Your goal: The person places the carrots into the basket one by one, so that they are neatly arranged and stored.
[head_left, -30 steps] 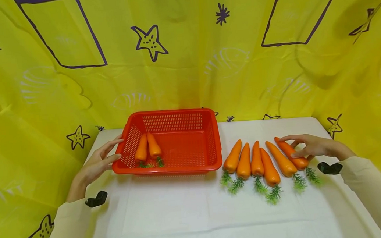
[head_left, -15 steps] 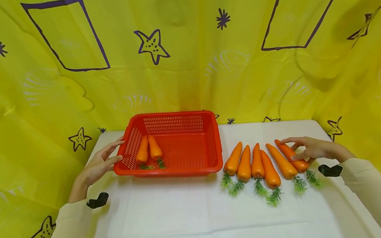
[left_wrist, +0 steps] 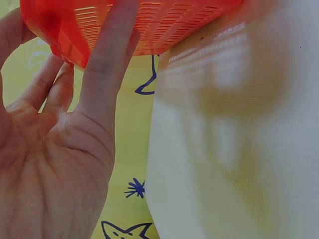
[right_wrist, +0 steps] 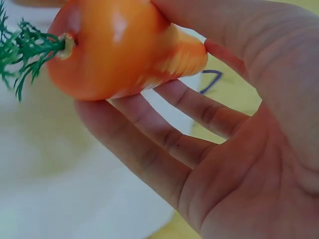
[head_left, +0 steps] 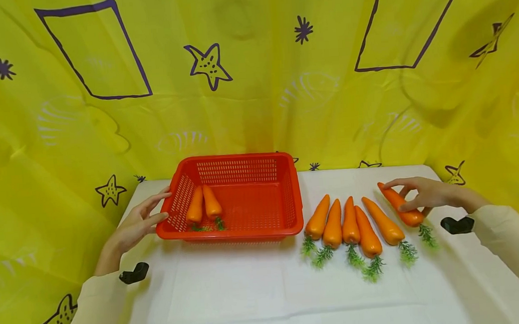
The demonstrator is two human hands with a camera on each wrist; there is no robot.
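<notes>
My right hand (head_left: pixel 426 193) grips an orange toy carrot (head_left: pixel 397 202) with a green leafy top, thumb on one side and fingers on the other. In the right wrist view, the held carrot (right_wrist: pixel 114 47) fills the space between thumb and fingers. My left hand (head_left: pixel 135 226) touches the left end of a red plastic basket (head_left: pixel 228 233), its thumb and fingers spread and fairly straight. The left wrist view shows the palm (left_wrist: pixel 55 169) beside the basket wall (left_wrist: pixel 174 20). Inside the basket, two carrots (head_left: pixel 211 201) lie side by side at the left.
Several more carrots (head_left: pixel 367 232) lie in a row on the white tablecloth (head_left: pixel 232 289), between the basket and my right hand, leafy ends toward me. A yellow patterned curtain (head_left: pixel 255 107) surrounds the table at the back and sides.
My right hand has gripped the rightmost carrot and shifted it slightly up and to the right, apart from its neighbour. The left hand stays at the basket.
</notes>
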